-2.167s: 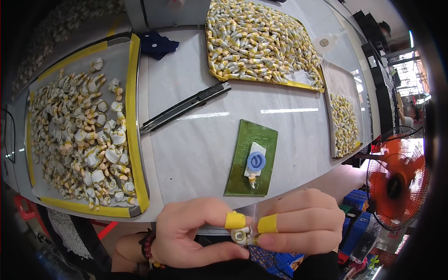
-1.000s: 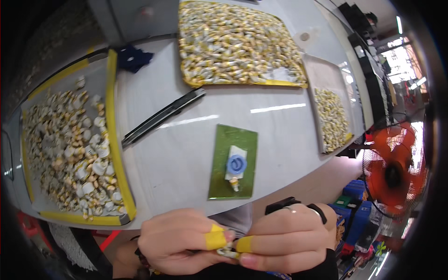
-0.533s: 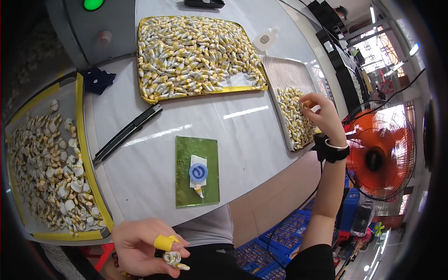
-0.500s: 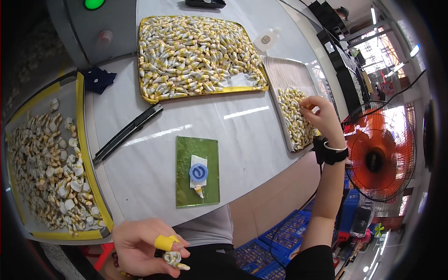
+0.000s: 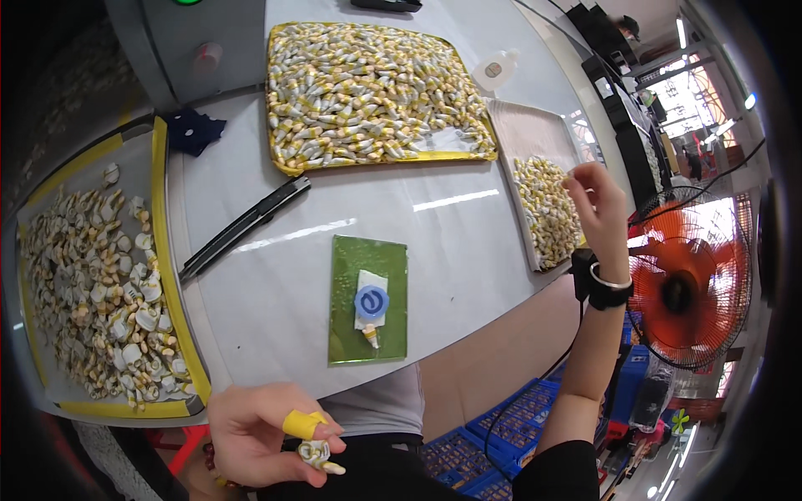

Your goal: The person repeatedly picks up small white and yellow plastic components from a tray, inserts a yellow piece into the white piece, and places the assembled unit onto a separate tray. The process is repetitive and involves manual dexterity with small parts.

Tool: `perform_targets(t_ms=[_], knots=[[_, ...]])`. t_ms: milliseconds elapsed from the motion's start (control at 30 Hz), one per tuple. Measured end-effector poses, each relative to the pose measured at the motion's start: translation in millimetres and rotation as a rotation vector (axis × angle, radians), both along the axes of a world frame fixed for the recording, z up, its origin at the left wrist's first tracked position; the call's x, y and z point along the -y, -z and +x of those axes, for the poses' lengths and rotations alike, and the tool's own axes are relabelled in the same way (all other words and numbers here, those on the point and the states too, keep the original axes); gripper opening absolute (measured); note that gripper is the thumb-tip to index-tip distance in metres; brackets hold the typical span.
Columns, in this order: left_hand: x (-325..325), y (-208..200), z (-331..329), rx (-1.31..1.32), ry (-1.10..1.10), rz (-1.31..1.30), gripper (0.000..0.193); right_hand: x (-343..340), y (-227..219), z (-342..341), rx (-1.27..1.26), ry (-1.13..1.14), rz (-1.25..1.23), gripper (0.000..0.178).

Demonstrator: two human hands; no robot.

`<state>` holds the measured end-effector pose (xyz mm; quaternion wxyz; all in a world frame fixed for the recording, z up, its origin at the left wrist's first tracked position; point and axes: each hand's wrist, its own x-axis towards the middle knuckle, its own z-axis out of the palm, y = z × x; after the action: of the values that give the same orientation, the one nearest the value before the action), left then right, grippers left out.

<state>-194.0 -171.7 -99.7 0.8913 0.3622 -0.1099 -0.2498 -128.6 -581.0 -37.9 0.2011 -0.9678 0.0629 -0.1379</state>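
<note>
My left hand (image 5: 263, 430), low in the view, has yellow tape around a finger. Thumb and finger pinch a small white-and-yellow figurine (image 5: 314, 453) with a pale tip sticking out. At the right, my right hand (image 5: 597, 204) is over the narrow tray (image 5: 509, 204) of small white-and-yellow pieces (image 5: 547, 204). Its thumb and forefinger are pressed together; whatever they hold is too small to make out. Between the hands lies a green glass plate (image 5: 342, 334) with a white pad, a blue disc (image 5: 372, 302) with a dark swirl, and one small piece (image 5: 371, 336).
A large yellow-edged tray (image 5: 380, 160) full of similar pieces stands at the back. Another yellow-taped tray (image 5: 171, 309) with white pieces is at the left. A black bar-shaped tool (image 5: 246, 225), dark cloth (image 5: 194, 131), white bottle (image 5: 496, 70), orange fan (image 5: 681, 288) and blue crates (image 5: 518, 422) are around.
The whole view has shifted, so the table appears slightly farther right and higher. My right hand has drawn a little right over the narrow tray. My left hand keeps its pinch on the figurine.
</note>
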Motion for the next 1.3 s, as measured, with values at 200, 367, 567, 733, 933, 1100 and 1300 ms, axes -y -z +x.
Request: perform_targets(t_ms=[200, 367, 567, 733, 933, 1100, 1300], knots=[[-1, -1, 6, 0.068, 0.038, 0.040, 0.034, -115, -3, -33, -0.017, -0.406, 0.604, 0.016], [2, -9, 5, 0.052, -0.024, 0.174, 0.036, -157, -3, -23, -0.370, -0.777, 0.522, 0.013], [-1, -6, 2, 0.045, -0.028, 0.150, 0.035, -167, 10, -23, -0.184, -0.719, 0.268, 0.013], [-4, -6, 4, 0.038, -0.031, 0.128, 0.033, -168, 7, -19, -0.118, -0.779, -0.008, 0.015], [-4, -1, 7, 0.180, -0.042, 0.162, 0.035, -168, 8, -15, -0.087, -0.859, -0.124, 0.022], [-4, -2, 7, 0.205, -0.067, 0.212, 0.036, -174, 15, -17, -0.072, -0.857, -0.111, 0.021], [0, -2, 7, 0.293, -0.142, 0.288, 0.037, -176, 17, -20, -0.133, -0.854, -0.019, 0.019]])
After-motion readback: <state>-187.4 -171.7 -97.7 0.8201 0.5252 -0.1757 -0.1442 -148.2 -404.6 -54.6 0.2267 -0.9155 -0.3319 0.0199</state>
